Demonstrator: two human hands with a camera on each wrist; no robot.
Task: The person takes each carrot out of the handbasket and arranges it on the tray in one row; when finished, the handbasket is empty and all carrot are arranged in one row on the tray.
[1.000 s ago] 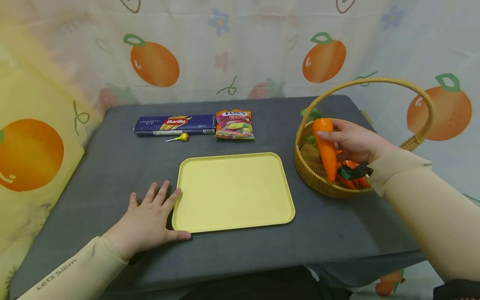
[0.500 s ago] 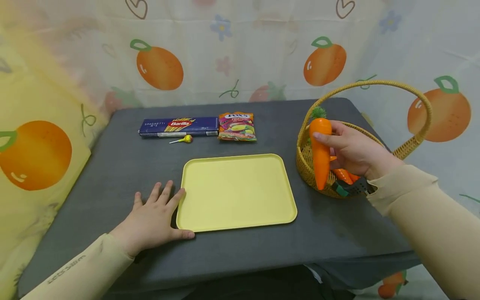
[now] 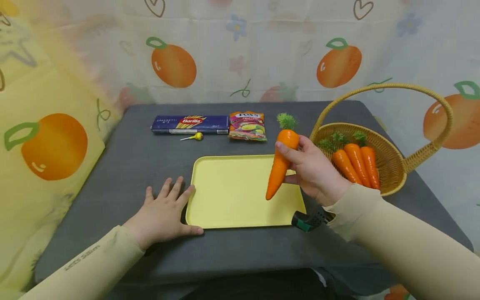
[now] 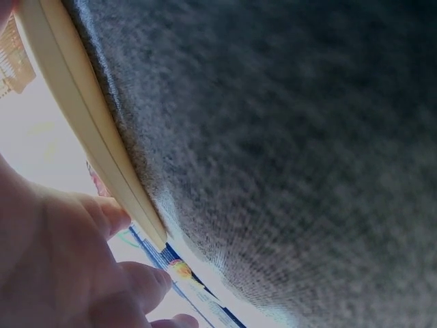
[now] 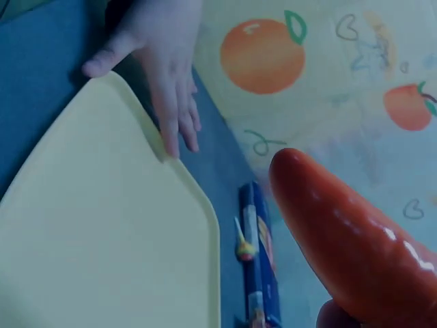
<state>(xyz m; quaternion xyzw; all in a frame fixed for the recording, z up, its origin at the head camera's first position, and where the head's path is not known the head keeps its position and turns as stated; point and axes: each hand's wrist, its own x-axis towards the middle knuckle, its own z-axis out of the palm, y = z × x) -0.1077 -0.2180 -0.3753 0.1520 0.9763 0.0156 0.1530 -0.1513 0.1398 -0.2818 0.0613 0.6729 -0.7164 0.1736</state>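
Observation:
In the head view my right hand (image 3: 316, 168) grips an orange carrot (image 3: 281, 164) with a green leafy top, tip pointing down, over the right part of a yellow tray (image 3: 232, 191). The carrot (image 5: 348, 239) also shows large in the right wrist view, its tip free. My left hand (image 3: 161, 214) lies with fingers spread at the tray's left edge, index finger and thumb touching its rim. Close up in the left wrist view, the tray's rim (image 4: 89, 130) runs beside the left fingers. Several more carrots (image 3: 356, 164) lie in a wicker basket (image 3: 391, 166) on the right.
At the back of the dark table (image 3: 123, 166) lie a blue spaghetti box (image 3: 191, 124) and a Fox's candy bag (image 3: 247, 126) side by side. A lollipop (image 3: 196, 136) lies just in front of the box. The basket's tall handle (image 3: 397, 86) arches up at the right.
My right hand has lifted the carrot out of the basket and carried it left over the tray. The left hand stays at the tray's edge. The head view has shifted slightly.

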